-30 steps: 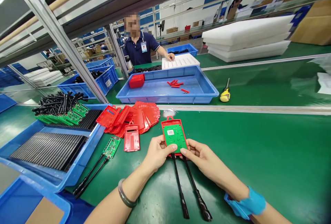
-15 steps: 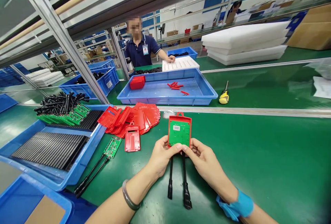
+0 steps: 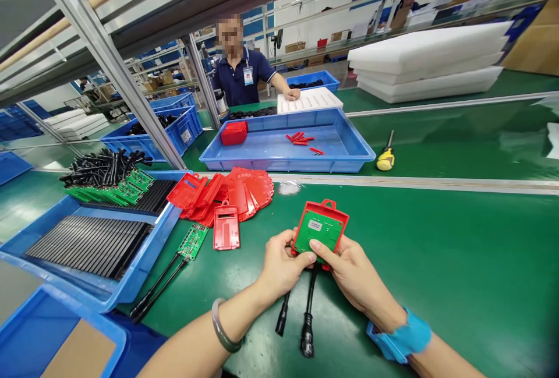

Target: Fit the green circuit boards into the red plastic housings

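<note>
Right thumb has slid up onto the board, and the red case is tipped now.
Going left to right: blue tray (image 3: 144, 251) of black strips, a loose circuit board (image 3: 192, 242), red covers (image 3: 251, 193), then the left hand (image 3: 282, 264) pinching the lower left of the red case (image 3: 325, 209). The green board (image 3: 327, 230) sits inside, black cables (image 3: 308, 308) hanging below. Half a second ago both thumbs met at the bottom edge; now the right hand (image 3: 356, 270) grips the right side, so I'd guess that thumb's doing the pressing.
</note>
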